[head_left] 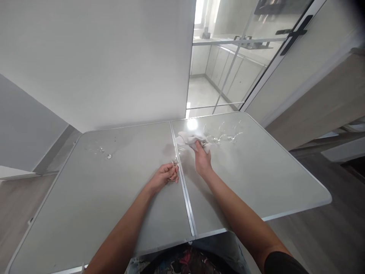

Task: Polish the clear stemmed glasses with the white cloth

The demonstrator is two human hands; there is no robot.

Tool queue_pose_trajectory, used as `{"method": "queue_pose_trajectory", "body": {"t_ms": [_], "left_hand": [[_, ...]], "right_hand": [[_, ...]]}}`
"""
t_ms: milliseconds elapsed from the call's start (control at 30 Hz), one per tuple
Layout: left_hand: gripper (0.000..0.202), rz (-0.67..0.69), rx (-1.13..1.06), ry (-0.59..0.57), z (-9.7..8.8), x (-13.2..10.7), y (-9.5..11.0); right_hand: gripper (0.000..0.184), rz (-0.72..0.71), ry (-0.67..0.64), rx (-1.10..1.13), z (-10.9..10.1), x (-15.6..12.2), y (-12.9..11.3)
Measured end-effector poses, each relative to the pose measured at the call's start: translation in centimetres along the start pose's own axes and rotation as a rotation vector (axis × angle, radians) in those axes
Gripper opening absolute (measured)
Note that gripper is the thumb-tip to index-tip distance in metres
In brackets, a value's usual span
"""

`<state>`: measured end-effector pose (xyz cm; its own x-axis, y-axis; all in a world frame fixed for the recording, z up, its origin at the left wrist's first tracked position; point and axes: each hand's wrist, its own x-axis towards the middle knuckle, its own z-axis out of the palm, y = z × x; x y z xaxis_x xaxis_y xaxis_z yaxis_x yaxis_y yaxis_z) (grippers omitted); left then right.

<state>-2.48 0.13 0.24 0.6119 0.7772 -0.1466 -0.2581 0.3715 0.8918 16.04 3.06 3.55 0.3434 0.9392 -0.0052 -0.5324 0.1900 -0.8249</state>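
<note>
Near the table's centre seam, my left hand point(165, 176) is closed around the stem of a clear wine glass point(175, 161); its upper outline is hard to see against the table. A crumpled white cloth point(186, 138) is gripped in my right hand point(202, 158), just beyond and to the right of the glass. Farther right lie or stand several clear glasses point(218, 140), their outlines faint. More clear glassware point(102, 149) is at the far left of the table; I cannot tell how many pieces.
The grey table point(242, 179) has a metal seam point(186, 199) across its middle and a light rim. A white wall point(128, 76) meets its far edge. Behind the right half is a glass door point(216, 76) with a black handle point(296, 34), a kitchen showing through it.
</note>
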Motion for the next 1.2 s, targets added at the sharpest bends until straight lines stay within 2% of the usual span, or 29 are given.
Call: {"method": "queue_pose_trajectory", "body": {"t_ms": [33,100,167,233,300,400,467,533,633,733,800,867,967,1067,1200], "left_hand": [[0.033,0.040,-0.014,0.059,0.0,0.2,-0.1],[0.034,0.097,-0.034,0.143,0.0,0.4,-0.2],[0.035,0.130,-0.033,0.197,-0.1,0.6,-0.4],[0.035,0.142,-0.019,0.228,-0.2,0.6,-0.7],[0.033,0.146,0.023,0.241,-0.2,0.6,-1.0],[0.026,0.139,0.199,0.237,-0.3,0.5,-1.6],[0.021,0.137,0.363,0.249,-0.4,0.2,-1.9],[0.019,0.168,0.529,0.267,-0.5,0.0,-2.1],[0.017,0.261,0.762,0.291,-0.7,-0.3,-2.1],[0.008,0.309,0.941,0.266,-0.4,-0.5,-1.8],[0.010,0.320,0.993,0.230,0.0,-0.7,-1.5],[0.015,0.334,0.976,0.217,0.3,-0.7,-1.3],[0.022,0.352,0.858,0.222,0.5,-0.6,-1.4],[0.027,0.341,0.689,0.256,0.5,-0.4,-1.7],[0.030,0.283,0.473,0.320,0.6,0.0,-2.0]], "right_hand": [[0.027,0.046,-0.001,0.027,0.3,-0.3,0.6],[0.029,0.165,-0.152,0.059,0.8,-1.4,1.6],[0.034,0.198,-0.294,0.047,1.0,-2.7,2.2],[0.036,0.086,-0.343,-0.069,1.0,-3.8,2.2],[0.032,-0.109,-0.401,-0.295,0.8,-4.1,1.9],[0.026,-0.340,-0.621,-0.636,0.7,-3.6,1.0],[0.026,-0.393,-0.756,-0.764,0.8,-3.0,0.3],[0.032,-0.418,-0.802,-0.835,0.9,-2.5,-0.3],[0.033,-0.395,-0.749,-0.874,0.6,-2.0,-1.3],[0.018,-0.197,-0.677,-0.756,-0.1,-1.3,-1.9],[0.014,0.026,-0.602,-0.539,-0.6,-0.8,-1.9],[0.020,0.246,-0.472,-0.250,-0.9,-0.5,-1.3],[0.021,0.422,-0.307,0.094,-0.9,-0.5,0.2],[0.022,0.400,-0.217,0.210,-0.4,-0.9,1.7],[0.027,0.231,-0.091,0.129,0.3,-2.1,2.9]]}}
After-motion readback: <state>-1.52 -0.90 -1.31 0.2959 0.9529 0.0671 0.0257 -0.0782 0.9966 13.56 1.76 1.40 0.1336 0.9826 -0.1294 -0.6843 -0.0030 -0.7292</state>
